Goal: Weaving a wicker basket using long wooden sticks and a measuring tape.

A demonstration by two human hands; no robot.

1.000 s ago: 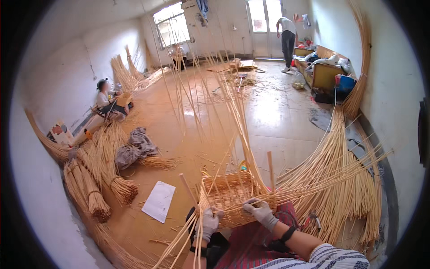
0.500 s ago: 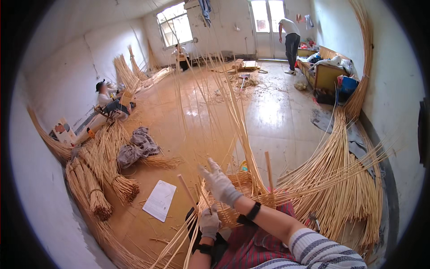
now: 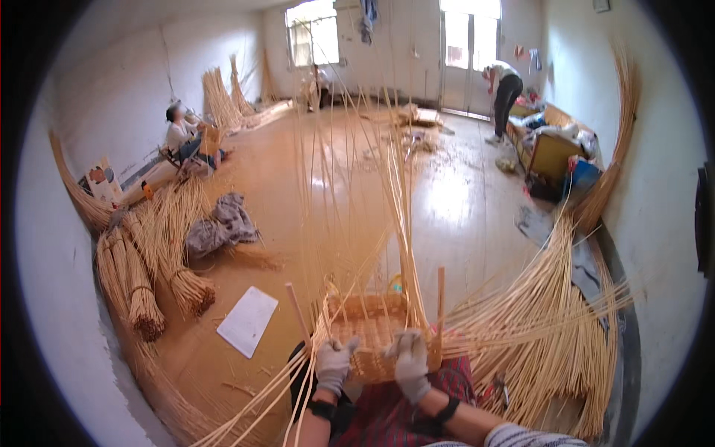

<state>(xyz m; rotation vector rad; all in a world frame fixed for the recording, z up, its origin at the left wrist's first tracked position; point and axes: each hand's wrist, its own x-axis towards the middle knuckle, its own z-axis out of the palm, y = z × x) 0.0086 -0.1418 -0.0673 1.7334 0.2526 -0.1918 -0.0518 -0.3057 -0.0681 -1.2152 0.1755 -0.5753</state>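
A woven basket (image 3: 361, 320) of pale rods rests over my lap, with long thin strands rising from it and two thicker sticks (image 3: 441, 298) at its sides. My left hand (image 3: 334, 359), in a pale glove, is closed on strands at the front left corner. My right hand (image 3: 408, 363), gloved too, grips the front rim toward the right, its fingertips slightly blurred. Loose rods trail past both wrists, and many more fan out to the right. Beneath lies red striped cloth (image 3: 456, 380), with a small hand tool (image 3: 497, 391) beside it.
Tied rod bundles (image 3: 145, 298), grey cloth (image 3: 223, 231) and a white board (image 3: 247, 320) lie left. A seated worker (image 3: 179, 138) is at the left wall; another person (image 3: 506, 97) bends by the door. A cluttered bench (image 3: 546, 156) and a rod pile (image 3: 544, 350) are right.
My right hand reached up across the basket half a second ago and is now back down on the rim. My view has shifted slightly; the person near the door bends lower.
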